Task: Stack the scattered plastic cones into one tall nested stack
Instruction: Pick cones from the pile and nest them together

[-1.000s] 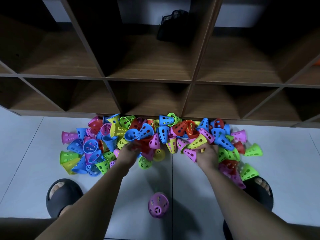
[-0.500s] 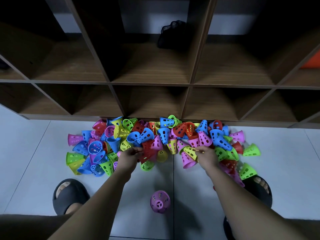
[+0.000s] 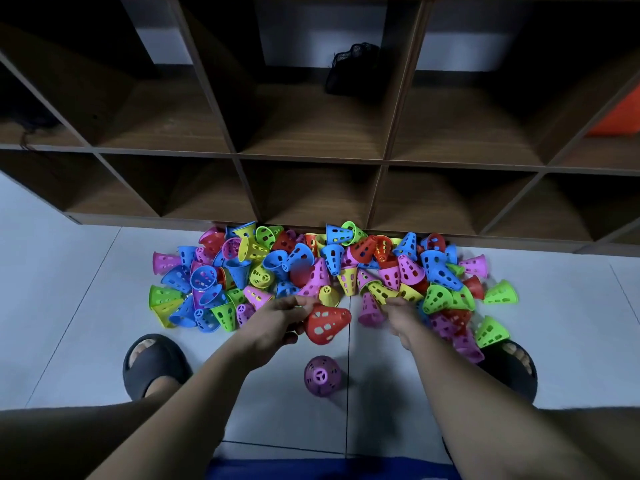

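A heap of several perforated plastic cones in blue, pink, green, yellow and red lies on the floor against the shelf unit. My left hand holds a red cone just in front of the heap, its wide end toward my hand. My right hand rests at the heap's near edge, fingers curled on a yellow cone, beside a pink cone. A single purple cone stands upright on the floor between my arms.
A dark wooden cubby shelf rises right behind the heap; a black mesh bag sits in one cubby, something orange at far right. My sandalled feet flank the heap on white floor tiles.
My left hand has pulled a red cone out of the heap toward me. My right hand has shifted slightly back, still at the yellow cone on the heap's edge.
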A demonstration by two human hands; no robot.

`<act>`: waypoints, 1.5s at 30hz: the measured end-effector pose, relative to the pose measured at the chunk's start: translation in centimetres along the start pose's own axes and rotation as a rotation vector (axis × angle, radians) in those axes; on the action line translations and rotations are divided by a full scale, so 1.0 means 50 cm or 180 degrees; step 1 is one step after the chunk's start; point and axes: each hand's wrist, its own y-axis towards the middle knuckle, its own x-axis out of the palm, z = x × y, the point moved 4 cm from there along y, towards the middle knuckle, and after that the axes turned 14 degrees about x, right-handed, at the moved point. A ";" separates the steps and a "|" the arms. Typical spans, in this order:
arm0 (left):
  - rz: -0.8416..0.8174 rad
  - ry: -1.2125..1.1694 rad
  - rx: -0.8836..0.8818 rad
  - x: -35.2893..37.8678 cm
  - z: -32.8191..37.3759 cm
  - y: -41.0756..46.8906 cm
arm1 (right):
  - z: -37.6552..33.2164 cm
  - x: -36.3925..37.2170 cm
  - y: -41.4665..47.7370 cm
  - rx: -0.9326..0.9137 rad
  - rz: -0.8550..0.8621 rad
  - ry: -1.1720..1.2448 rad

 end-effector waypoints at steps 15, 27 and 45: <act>-0.0871 0.1017 -0.0209 0.040 -0.029 -0.062 | -0.024 0.018 -0.088 0.0074 -0.0405 0.1402; 0.0005 0.1408 -0.0204 0.035 -0.108 -0.091 | 0.023 0.029 -0.308 0.0187 -0.3160 -0.0254; 0.0399 0.0725 -0.0667 -0.011 -0.171 -0.089 | 0.116 0.079 -0.238 0.0197 -0.1707 -0.0246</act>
